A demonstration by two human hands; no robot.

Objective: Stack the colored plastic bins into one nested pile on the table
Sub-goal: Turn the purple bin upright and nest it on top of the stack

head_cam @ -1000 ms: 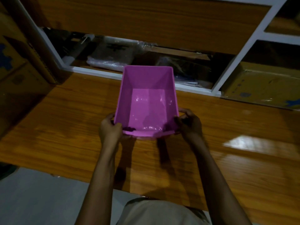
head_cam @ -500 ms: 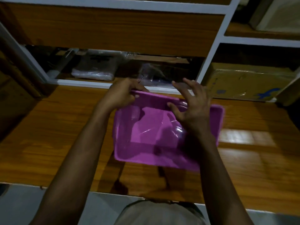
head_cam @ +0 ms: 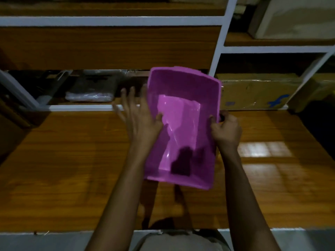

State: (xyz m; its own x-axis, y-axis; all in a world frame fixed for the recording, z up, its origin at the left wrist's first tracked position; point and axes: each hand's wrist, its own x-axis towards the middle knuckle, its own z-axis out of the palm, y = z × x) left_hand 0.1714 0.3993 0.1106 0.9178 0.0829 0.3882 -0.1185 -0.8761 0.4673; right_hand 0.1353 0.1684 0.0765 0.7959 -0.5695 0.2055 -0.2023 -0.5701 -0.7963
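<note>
A single purple plastic bin is in view, open side facing me, its long axis pointing away. It is tilted and seems to be held just above the wooden table. My left hand presses against its left wall, fingers spread outside and thumb hooked over the rim. At the right rim my right hand grips the wall about halfway along. The bin is empty; a glare and dark shadows lie on its floor. No other coloured bins are visible.
Behind the table runs a white-framed shelf unit. A plastic-wrapped package lies in the left compartment, and a taped cardboard box sits in the right one. The table's front edge is near my body. The scene is dim.
The bin has been turned from lying broadside to pointing away from me. My hands have shifted from its far rim and inside to its left and right walls.
</note>
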